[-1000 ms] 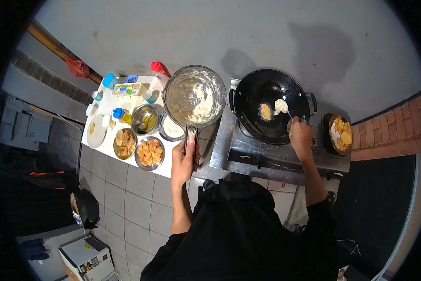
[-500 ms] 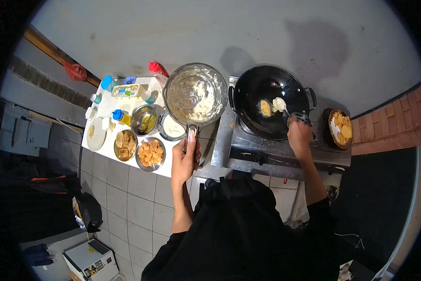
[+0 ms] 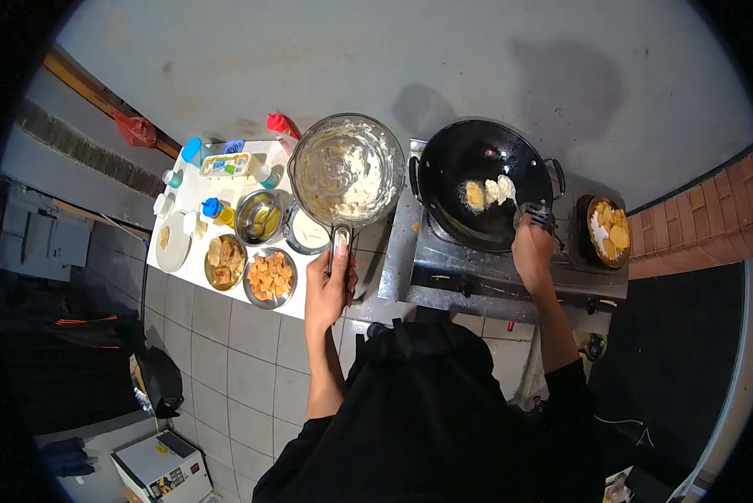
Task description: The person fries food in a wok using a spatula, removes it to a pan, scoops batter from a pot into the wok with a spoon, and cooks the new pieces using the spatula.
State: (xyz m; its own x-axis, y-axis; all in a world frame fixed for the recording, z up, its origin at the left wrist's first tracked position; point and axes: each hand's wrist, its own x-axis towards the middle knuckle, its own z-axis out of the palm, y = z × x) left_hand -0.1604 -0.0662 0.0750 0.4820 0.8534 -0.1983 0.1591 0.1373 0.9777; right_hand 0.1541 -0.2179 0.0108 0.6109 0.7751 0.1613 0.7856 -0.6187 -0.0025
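Note:
A pan (image 3: 318, 159) with pale, creamy mash smeared inside hangs at the table's right edge, its handle wrapped by my left hand (image 3: 329, 285). Over the right side of the black wok (image 3: 485, 138), my right hand (image 3: 533, 247) grips a utensil with a dark handle (image 3: 540, 216). White lumps of batter or mash (image 3: 500, 190) are at the utensil's tip, low in the wok. Just left of them a golden piece (image 3: 475, 195) lies in bubbling oil. The utensil's head is mostly covered by the white lumps.
Wok and burners sit on a metal stove (image 3: 443, 281). A bowl of yellow fried pieces (image 3: 618, 235) stands at its right. The white table (image 3: 200, 189) holds a bowl of orange cubes (image 3: 271, 277), a bowl of brownish chunks (image 3: 224, 260), a white plate (image 3: 173, 251) and bottles.
The white mass beside the golden piece has shifted slightly and now looks like two lumps. My right hand has turned a little over the wok. My left hand still holds the pan in nearly the same place.

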